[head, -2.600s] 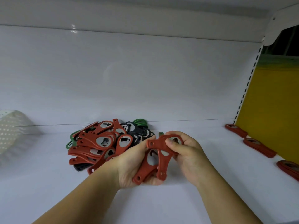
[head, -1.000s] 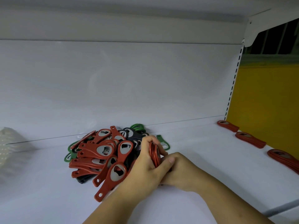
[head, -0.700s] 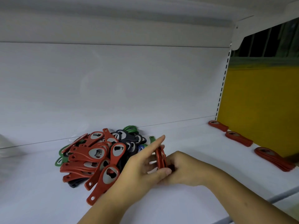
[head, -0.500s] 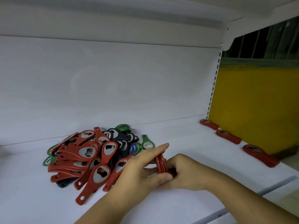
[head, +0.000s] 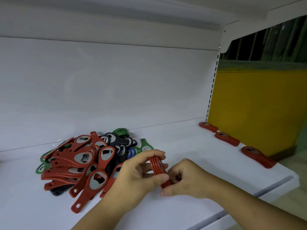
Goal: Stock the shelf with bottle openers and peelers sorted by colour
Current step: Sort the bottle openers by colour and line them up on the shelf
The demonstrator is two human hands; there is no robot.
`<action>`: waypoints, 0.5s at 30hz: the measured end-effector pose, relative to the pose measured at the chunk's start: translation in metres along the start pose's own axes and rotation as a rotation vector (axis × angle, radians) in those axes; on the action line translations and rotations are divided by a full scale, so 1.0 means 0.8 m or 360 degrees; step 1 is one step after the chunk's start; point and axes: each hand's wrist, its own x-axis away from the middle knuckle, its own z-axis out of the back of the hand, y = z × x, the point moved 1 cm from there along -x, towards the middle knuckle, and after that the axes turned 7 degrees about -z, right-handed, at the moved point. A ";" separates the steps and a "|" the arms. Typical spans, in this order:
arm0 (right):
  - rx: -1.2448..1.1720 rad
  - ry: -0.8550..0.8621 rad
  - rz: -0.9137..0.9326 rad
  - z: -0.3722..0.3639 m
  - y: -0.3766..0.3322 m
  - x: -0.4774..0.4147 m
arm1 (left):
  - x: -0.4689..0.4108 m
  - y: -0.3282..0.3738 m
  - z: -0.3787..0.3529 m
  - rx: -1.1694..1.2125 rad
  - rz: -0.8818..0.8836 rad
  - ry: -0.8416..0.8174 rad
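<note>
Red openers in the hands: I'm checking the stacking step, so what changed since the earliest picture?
The red openers, fanned out flat 2.6 s ago, are now squared into a stack on edge. The left hand straightened its fingers, then gripped the stack again; the right hand holds its lower end. The mixed pile and the three red stacks stayed put.

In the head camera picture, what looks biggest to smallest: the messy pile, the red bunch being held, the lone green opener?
1. messy pile: biggest by far.
2. red bunch, gripped by left hand and right hand; fingers hide part.
3. green opener: smallest, though it lies farther back.
</note>
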 end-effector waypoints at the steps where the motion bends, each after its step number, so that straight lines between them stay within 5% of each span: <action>1: 0.0002 -0.0003 -0.0020 0.002 -0.001 0.002 | 0.000 0.000 -0.001 0.0042 0.0011 0.0024; 6: 0.0157 0.0009 -0.0269 0.036 0.000 -0.004 | -0.007 -0.009 -0.001 0.0227 0.0247 0.0139; 15: 0.0785 0.0582 -0.0990 0.196 0.058 -0.100 | -0.017 -0.054 -0.005 -0.0131 0.0460 -0.0041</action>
